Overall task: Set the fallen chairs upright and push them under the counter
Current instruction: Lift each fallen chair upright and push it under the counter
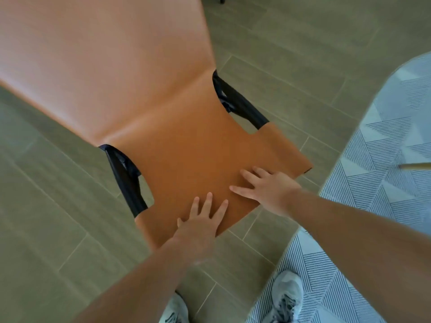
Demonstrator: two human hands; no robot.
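Observation:
An orange leather chair (pixel 144 94) with a black metal frame (pixel 126 176) fills the middle of the head view, its large panel stretching up and left and its smaller panel toward me. My left hand (pixel 203 220) lies flat on the near edge of the smaller panel, fingers straight and spread. My right hand (pixel 265 187) presses flat on the same panel to the right, fingers spread toward the left. Neither hand curls round anything. The chair's legs are hidden beneath it, and no counter shows.
Grey-green floor tiles (pixel 58 229) surround the chair. A pale patterned rug (pixel 384 148) curves along the right side, with a thin wooden rod (pixel 415 166) at its right edge. My two light sneakers (pixel 286 297) stand at the bottom, one on the rug.

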